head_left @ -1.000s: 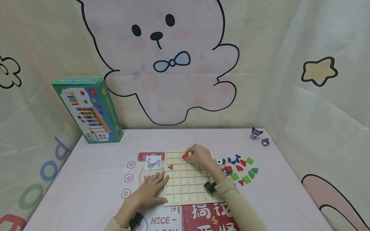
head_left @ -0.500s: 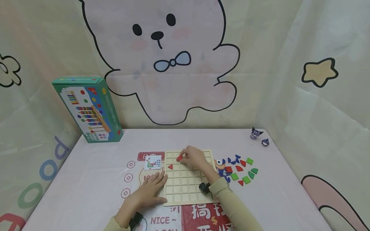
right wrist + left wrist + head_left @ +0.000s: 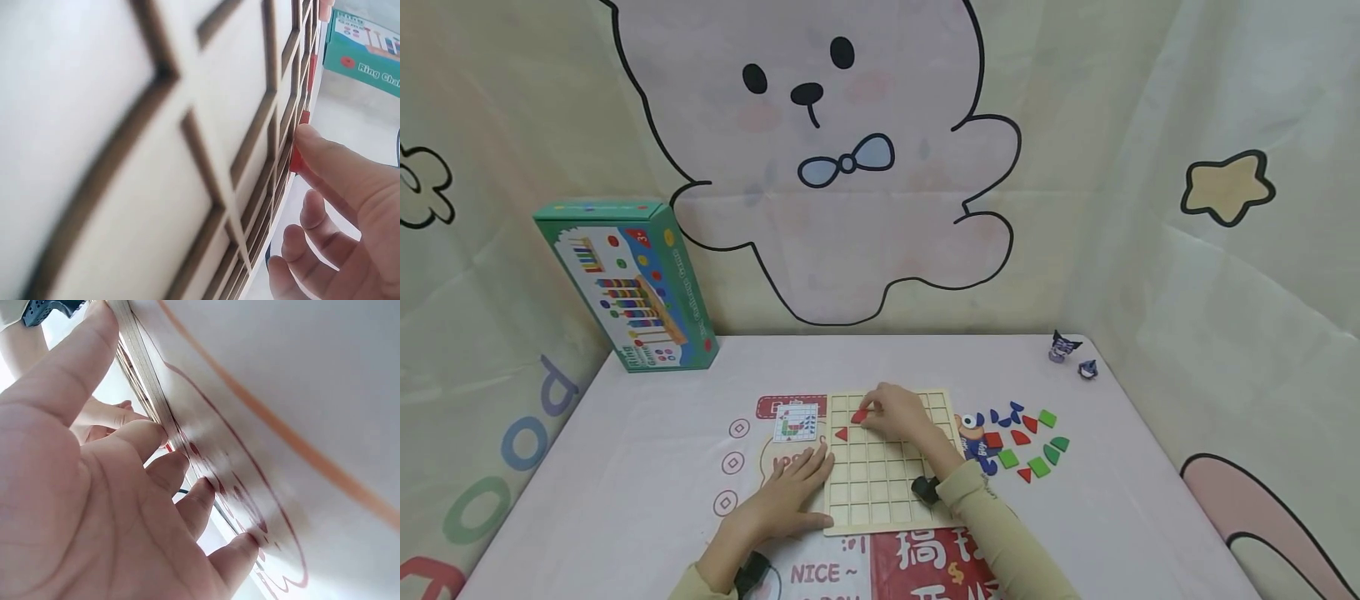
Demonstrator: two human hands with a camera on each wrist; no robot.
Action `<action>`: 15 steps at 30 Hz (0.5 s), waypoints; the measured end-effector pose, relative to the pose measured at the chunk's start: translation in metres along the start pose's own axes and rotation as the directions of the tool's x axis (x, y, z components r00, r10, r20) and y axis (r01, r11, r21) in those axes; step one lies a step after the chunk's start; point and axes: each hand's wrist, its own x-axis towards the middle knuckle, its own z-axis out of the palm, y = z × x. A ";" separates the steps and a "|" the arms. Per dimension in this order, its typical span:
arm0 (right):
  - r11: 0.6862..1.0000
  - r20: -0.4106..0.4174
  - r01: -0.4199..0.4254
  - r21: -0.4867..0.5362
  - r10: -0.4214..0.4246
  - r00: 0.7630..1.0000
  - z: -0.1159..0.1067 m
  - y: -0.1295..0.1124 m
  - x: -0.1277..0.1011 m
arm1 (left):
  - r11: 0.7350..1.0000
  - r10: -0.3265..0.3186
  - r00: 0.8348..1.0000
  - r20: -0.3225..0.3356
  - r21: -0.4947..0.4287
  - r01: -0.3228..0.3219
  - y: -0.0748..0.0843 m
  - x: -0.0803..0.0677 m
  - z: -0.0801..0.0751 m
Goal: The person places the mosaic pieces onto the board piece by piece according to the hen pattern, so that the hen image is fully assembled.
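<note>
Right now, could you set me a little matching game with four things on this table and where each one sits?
Things:
1. green box
2. pattern card
3. loose coloured pieces
4. left hand

Places:
A. flat against the grid board's left edge
B. standing at the table's far left corner
C. scattered to the right of the board
D. lying just left of the board's far corner

Pairs: 1-B, 2-D, 3-C, 4-A

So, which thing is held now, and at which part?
The right hand pinches a small red piece by its right edge, over the wooden grid board. The left hand only presses the board's left edge.
</note>
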 end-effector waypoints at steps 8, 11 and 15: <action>0.999 -0.006 0.035 0.004 -0.035 0.999 0.001 -0.001 -0.002 | 1.000 -0.005 1.000 0.007 -0.005 0.005 0.001 -0.001 0.000; 0.999 -0.003 0.037 -0.008 -0.037 0.999 0.001 -0.001 -0.003 | 1.000 -0.005 1.000 0.005 -0.004 0.005 0.002 -0.001 -0.001; 0.999 0.003 0.044 -0.031 -0.044 0.999 0.000 -0.002 -0.004 | 1.000 0.002 1.000 0.005 0.001 -0.002 0.002 -0.001 -0.002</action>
